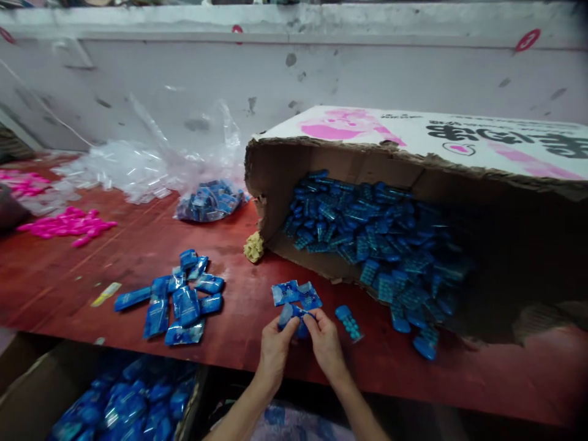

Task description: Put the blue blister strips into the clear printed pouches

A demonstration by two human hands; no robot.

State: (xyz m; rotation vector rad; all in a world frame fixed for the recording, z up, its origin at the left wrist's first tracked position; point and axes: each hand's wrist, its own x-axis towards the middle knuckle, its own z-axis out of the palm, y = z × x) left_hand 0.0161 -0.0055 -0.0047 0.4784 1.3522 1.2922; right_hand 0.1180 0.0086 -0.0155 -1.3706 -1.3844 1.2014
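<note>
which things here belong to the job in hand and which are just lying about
Likely in the job:
held blue packet
two blue sachets beyond it
blue beaded pack
open carton of blue packs
pile of blue packets

Seemingly just lying about:
pink pieces
crumpled yellowish lump
yellow strip
clear plastic

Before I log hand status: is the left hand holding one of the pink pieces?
No, the left hand and right hand together hold a blue packet, while the pink pieces lie apart on the red table.
</note>
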